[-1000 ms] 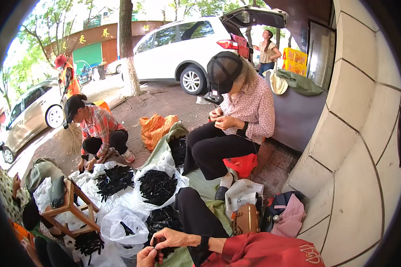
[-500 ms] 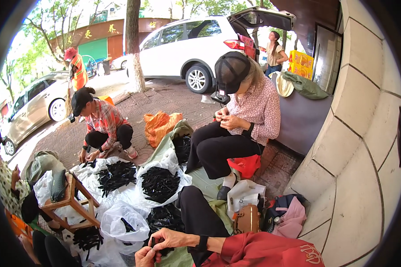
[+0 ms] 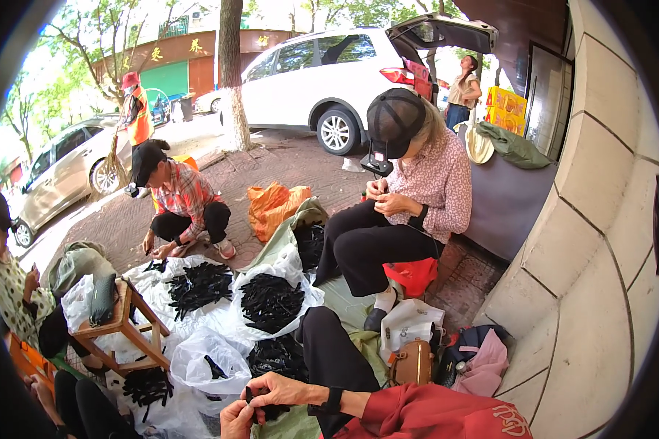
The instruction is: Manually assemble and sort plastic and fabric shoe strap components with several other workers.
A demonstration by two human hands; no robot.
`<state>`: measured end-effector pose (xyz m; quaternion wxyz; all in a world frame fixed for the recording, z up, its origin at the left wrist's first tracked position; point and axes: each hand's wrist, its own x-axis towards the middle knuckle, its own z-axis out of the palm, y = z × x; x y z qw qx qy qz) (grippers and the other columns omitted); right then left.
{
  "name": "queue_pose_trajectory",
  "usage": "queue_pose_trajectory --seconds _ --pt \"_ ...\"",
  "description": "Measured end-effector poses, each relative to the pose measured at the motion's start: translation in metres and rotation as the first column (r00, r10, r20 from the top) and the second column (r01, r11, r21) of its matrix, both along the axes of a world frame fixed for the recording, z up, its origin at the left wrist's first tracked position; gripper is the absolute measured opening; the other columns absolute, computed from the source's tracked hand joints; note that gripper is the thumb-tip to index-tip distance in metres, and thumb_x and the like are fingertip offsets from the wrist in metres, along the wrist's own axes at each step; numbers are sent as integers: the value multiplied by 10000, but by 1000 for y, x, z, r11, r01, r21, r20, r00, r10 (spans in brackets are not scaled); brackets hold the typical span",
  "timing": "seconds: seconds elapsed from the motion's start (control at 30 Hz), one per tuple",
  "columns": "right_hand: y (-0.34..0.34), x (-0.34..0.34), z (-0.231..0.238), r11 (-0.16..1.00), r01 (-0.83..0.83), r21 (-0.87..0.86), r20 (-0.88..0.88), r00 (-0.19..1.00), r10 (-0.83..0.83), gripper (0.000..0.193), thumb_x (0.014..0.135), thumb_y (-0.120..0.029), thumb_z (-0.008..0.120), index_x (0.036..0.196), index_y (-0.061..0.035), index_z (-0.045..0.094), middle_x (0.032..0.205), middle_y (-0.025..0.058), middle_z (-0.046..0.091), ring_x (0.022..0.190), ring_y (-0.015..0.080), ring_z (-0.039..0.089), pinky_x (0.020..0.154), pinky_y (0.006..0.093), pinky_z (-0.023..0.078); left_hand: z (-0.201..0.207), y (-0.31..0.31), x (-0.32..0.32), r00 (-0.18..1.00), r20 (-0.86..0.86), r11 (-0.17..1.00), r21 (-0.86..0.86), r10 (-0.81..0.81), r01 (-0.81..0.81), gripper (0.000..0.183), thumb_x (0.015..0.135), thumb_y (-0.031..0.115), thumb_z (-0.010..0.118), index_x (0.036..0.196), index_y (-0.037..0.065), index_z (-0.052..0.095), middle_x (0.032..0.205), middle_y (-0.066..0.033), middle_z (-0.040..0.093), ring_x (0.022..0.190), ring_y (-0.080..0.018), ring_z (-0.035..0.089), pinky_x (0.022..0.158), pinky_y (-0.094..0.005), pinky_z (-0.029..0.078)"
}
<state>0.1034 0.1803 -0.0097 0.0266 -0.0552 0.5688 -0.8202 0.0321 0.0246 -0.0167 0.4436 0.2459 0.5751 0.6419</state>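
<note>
Low in the view, my right hand point(image 3: 277, 390), with a dark band at its wrist and a red sleeve, reaches in from the right. My left hand point(image 3: 236, 420) meets it at the lower edge, partly cut off. Between their pinched fingertips is a small black strip point(image 3: 249, 395); its exact kind is too small to make out. Just beyond my hands lies a heap of black strips point(image 3: 278, 356). Beside it sit an open clear plastic bag point(image 3: 192, 364) with a few strips and a white bag point(image 3: 316, 296) full of them. My black-trousered knee point(image 3: 328, 344) rises beside my right wrist.
A person point(image 3: 425, 179) in a patterned shirt sits opposite; another point(image 3: 187, 197) squats over a black pile point(image 3: 200, 287). A wooden stool point(image 3: 99, 331) stands left, near a further person. Bags, including a brown one point(image 3: 410, 364), lie right, by a stone wall point(image 3: 564, 293).
The whole scene has shifted slightly right and down in the view. My hands stay together around the small black strip. The distant person in an orange vest now shows with a broom.
</note>
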Motion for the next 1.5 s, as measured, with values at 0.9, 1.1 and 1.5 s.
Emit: queue_pose_trajectory --seconds 0.9,1.1,1.5 --pt "14 -14 -9 952 198 -235 294 948 -124 275 784 -65 559 1047 -8 500 699 -15 516 441 1 288 387 158 221 -29 4 -22 953 301 966 236 28 -103 113 832 140 504 897 68 562 754 -5 591 613 -54 533 527 -151 382" --pt "16 -15 -10 948 237 -212 263 948 -179 200 798 -67 545 986 -2 529 661 -32 494 425 1 275 380 161 212 -33 8 -21 955 295 965 249 9 -86 125 827 121 509 920 47 549 774 -34 582 654 -97 542 603 -206 423" --pt "10 -17 -23 954 245 -174 299 936 -186 160 803 -64 530 951 -2 539 659 -27 505 408 -10 283 366 148 207 -29 5 -15 921 388 969 223 12 -107 117 838 125 493 898 34 534 766 -61 585 633 -128 572 573 -238 470"
